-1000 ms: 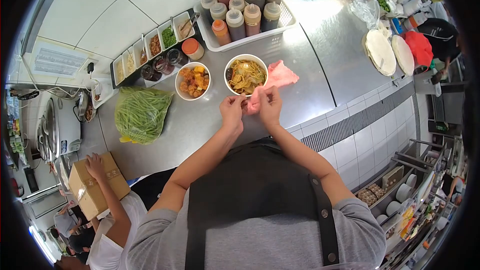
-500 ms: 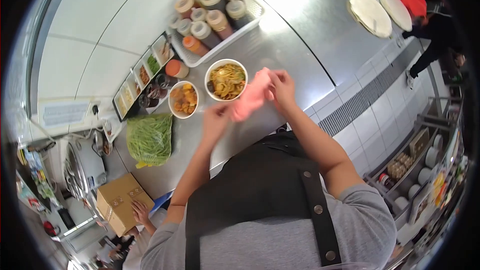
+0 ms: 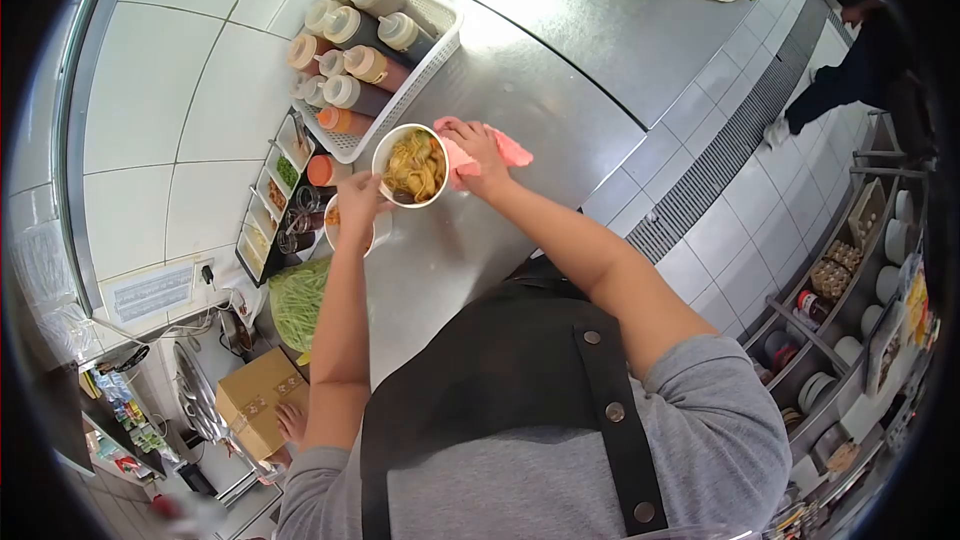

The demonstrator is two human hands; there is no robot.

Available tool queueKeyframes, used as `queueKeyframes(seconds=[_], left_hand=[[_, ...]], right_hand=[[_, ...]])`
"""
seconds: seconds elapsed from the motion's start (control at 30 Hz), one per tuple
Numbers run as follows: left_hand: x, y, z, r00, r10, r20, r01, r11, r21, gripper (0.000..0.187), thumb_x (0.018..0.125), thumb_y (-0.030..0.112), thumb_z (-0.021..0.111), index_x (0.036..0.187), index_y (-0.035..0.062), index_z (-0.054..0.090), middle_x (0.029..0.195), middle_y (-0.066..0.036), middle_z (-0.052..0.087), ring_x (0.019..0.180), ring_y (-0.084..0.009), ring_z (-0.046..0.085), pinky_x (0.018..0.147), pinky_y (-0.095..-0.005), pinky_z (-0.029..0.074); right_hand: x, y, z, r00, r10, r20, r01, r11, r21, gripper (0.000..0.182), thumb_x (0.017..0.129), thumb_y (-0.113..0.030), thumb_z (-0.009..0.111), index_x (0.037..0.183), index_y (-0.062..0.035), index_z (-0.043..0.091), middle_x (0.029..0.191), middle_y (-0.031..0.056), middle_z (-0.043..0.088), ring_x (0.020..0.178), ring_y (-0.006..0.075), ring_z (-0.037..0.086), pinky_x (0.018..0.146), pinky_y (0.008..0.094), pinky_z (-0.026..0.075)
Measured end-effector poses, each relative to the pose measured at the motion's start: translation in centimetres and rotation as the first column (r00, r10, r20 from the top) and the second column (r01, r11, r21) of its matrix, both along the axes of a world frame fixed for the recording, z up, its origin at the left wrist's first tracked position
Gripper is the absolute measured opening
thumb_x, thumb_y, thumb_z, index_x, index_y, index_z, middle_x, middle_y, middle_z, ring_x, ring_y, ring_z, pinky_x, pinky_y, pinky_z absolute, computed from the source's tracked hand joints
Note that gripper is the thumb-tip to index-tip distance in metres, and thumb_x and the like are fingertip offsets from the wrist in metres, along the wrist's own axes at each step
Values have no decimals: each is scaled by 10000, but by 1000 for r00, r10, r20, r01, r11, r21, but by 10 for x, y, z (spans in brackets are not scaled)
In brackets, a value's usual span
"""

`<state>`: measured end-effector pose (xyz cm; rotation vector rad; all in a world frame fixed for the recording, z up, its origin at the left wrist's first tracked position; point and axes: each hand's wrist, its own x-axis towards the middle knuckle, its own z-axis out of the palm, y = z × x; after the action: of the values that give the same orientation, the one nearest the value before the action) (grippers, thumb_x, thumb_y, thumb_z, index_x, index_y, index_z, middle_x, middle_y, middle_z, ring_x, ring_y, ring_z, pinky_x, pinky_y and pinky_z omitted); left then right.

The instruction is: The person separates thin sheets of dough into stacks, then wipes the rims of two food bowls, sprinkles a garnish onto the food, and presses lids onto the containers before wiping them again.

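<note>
A white round bowl (image 3: 388, 146) of noodles (image 3: 416, 168) is between my two hands over the steel counter. My left hand (image 3: 362, 202) grips its lower left rim, thumb and fingers pinched there. On the other side, my right hand (image 3: 478, 152) presses a bunched pink cloth (image 3: 512, 150) against the bowl's outer wall. Half covered by my left hand and wrist, a second white bowl (image 3: 379, 230) with orange-coloured food stands just below.
A white basket (image 3: 425, 52) of squeeze bottles (image 3: 368, 68) stands against the tiled wall. Nearby are a topping tray (image 3: 266, 202), an orange-lidded jar (image 3: 321, 171) and bagged greens (image 3: 298, 302). Another person's hand (image 3: 291, 422) touches a cardboard box (image 3: 258, 395). Someone stands at far right.
Both hands have moved to the noodle bowl; my left now grips its rim. The pink cloth, earlier stretched between both hands, is under my right hand against the bowl. The view has shifted.
</note>
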<state>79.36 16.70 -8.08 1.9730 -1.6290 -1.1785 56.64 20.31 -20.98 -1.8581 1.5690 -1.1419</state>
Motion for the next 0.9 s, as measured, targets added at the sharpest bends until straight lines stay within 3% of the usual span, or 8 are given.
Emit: queueKeyframes(seconds=[0.07, 0.23, 0.37, 0.4, 0.5, 0.73, 0.83, 0.9], left_hand=[[-11, 16, -9, 897, 287, -336, -263, 958, 115, 293, 933, 37, 557, 1167, -140, 571, 1002, -205, 670, 805, -276, 716, 664, -355, 648], [-37, 44, -8, 853, 311, -419, -321, 946, 48, 243, 923, -14, 512, 1103, -178, 520, 1042, -249, 648, 821, -312, 715, 702, -374, 657], [-37, 49, 6, 833, 341, -435, -315, 940, 132, 219, 930, 6, 528, 1063, -167, 531, 992, -249, 674, 828, -340, 729, 721, -349, 646], [-32, 50, 8, 840, 349, -415, -300, 937, 181, 224, 931, 25, 551, 1047, -166, 543, 977, -253, 679, 832, -340, 730, 711, -335, 640], [-33, 52, 9, 837, 366, -407, -290, 927, 238, 244, 933, 59, 590, 1032, -163, 564, 959, -259, 687, 838, -340, 731, 699, -312, 629], [-45, 51, 19, 840, 328, -432, -211, 931, 297, 329, 953, 122, 617, 1112, -163, 575, 991, -259, 688, 814, -324, 728, 700, -319, 618], [-26, 38, 23, 855, 349, -384, -244, 924, 295, 341, 963, 138, 618, 1147, -145, 579, 1020, -238, 680, 806, -299, 723, 692, -313, 615], [-19, 23, 18, 858, 374, -352, -305, 923, 236, 349, 964, 144, 621, 1179, -129, 579, 1049, -226, 675, 822, -287, 720, 696, -308, 612]], right_hand=[[22, -1, -6, 988, -74, 133, 56, 990, 131, 858, 573, -263, 850, 1353, -156, 510, 1365, 89, 488, 1291, 313, 425, 1040, 434, 372], [51, 43, 53, 948, -242, 207, 208, 963, 170, 1212, 504, -349, 869, 1487, 48, 281, 1540, 225, 292, 1367, 398, 341, 1154, 437, 296], [35, 56, 22, 977, -109, -183, 145, 970, 196, 878, 761, -173, 696, 1487, 78, 272, 1492, 216, 334, 1264, 439, 410, 1075, 471, 371], [25, 53, 42, 993, -99, -68, 113, 965, 238, 767, 783, 6, 580, 1496, 50, 303, 1476, 230, 370, 1251, 438, 427, 1074, 463, 366], [16, 25, 31, 932, -145, 332, 132, 989, 63, 715, 812, 12, 553, 1486, 62, 320, 1447, 226, 403, 1257, 405, 433, 1047, 471, 379], [7, 26, 23, 985, -166, 55, 169, 984, -47, 614, 853, 10, 496, 1463, 6, 421, 1392, 222, 493, 1246, 408, 468, 1086, 440, 363], [-18, -2, 30, 984, -150, 98, 129, 973, 191, 536, 882, -47, 497, 1418, -33, 507, 1292, 222, 590, 1078, 423, 586, 986, 435, 457], [-32, -16, 41, 863, -38, 503, 34, 999, 18, 478, 884, -78, 525, 1358, -88, 584, 1179, 183, 651, 1022, 406, 615, 906, 437, 489]])
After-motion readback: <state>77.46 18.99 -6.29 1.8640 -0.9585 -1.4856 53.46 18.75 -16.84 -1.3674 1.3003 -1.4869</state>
